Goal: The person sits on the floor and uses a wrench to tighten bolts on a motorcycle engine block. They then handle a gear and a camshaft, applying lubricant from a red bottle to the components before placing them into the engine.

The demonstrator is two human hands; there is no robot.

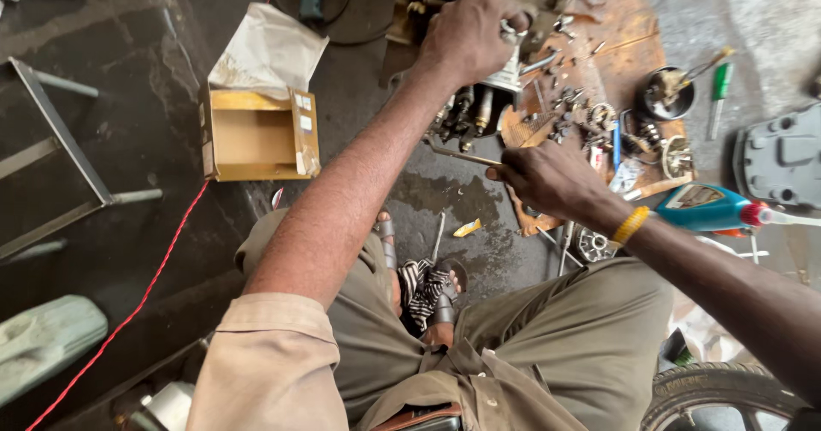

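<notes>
Left hand [469, 36] fingers clenched on metal part [511, 67]; right hand [552, 179] fingers pinching rod [457, 155].

Under the left hand [469, 36] sits a metal engine part [505, 72], dull grey with shiny chrome spots. The right hand [552, 179] pinches a thin bare-steel rod [462, 155], matt and slightly greasy. Beyond that hand lies a rough, rust-brown wooden board [633, 46] strewn with small oily metal pieces. By its wrist rests a glossy teal plastic bottle [705, 207]. Left of the left forearm stands a matt cardboard box [256, 136] on wet, dark concrete floor [171, 72].
</notes>
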